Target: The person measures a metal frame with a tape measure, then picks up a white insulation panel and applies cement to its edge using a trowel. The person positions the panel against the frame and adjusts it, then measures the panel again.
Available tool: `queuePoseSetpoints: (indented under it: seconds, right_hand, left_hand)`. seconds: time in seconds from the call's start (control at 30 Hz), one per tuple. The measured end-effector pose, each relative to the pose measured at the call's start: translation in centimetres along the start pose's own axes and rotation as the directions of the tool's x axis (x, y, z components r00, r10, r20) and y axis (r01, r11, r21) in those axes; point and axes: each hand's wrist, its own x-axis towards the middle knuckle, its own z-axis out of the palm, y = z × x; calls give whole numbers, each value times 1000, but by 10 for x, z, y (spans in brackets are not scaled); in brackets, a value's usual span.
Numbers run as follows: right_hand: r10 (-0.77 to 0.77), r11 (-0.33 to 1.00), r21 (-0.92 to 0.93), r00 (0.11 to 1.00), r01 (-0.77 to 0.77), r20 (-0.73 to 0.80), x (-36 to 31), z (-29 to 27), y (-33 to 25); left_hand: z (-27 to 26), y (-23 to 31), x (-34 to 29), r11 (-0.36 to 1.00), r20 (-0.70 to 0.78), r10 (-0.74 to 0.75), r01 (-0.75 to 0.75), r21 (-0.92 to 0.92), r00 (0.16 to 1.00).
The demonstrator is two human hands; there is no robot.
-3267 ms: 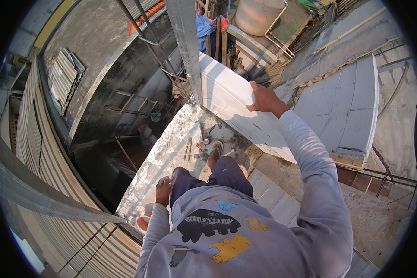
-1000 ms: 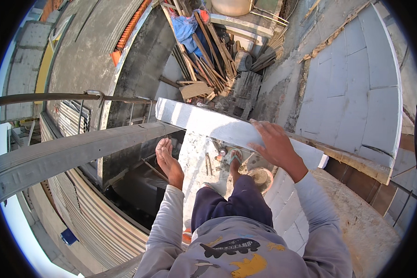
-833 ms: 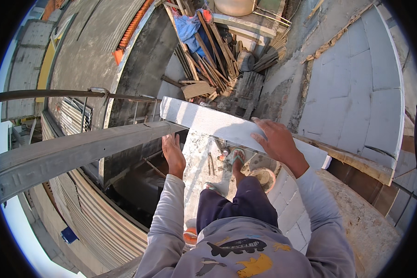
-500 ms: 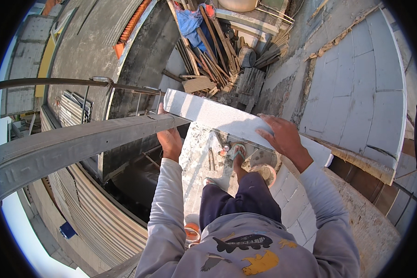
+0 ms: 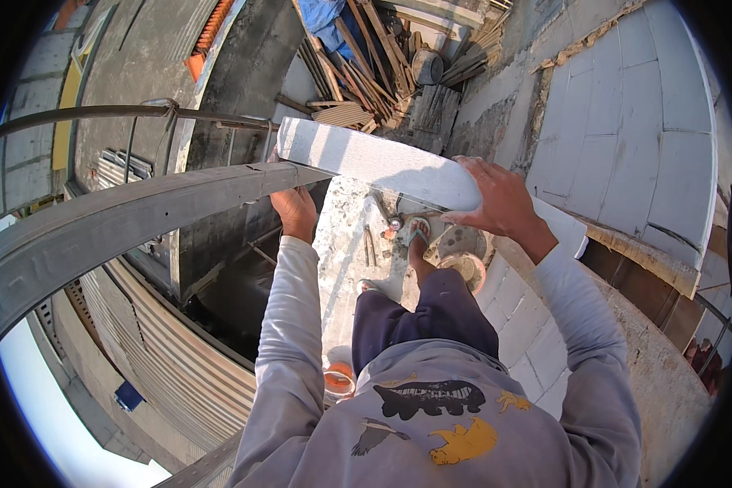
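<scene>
A white lightweight concrete block (image 5: 374,161) spans the gap between my two hands, its long top face lit in stripes. My right hand (image 5: 500,202) is closed round its right end, with the fingers over the top and the thumb low at the end. Under the left end is my left hand (image 5: 294,213), partly hidden by a grey metal beam (image 5: 130,202); a fingertip shows beside the block's end. The beam's end lies against or just under the block; I cannot tell whether they touch.
Below stand my feet in flip-flops, near a pink-rimmed bucket (image 5: 466,270) and an orange-rimmed bucket (image 5: 339,379). A white block wall (image 5: 525,346) runs at my right. A dark drop opens left of the platform; scrap timber (image 5: 374,65) lies far below.
The block has moved up and away from me and sits more level. My right hand has shifted with it, now wrapping its right end. The whole view has also shifted slightly.
</scene>
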Motion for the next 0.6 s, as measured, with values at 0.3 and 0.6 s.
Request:
queuePoseSetpoints:
  seconds: [0.3,0.6]
  right_hand:
    - [-56,998,5,998,56,-7,1,-1,1]
    - [-26,999,25,999,26,-24,3,7,3]
  left_hand:
    - [1,1,1,1000,-1,3,-3,-7,1000]
    - [2,-1,3,999,-20,21,-22,-47,1000]
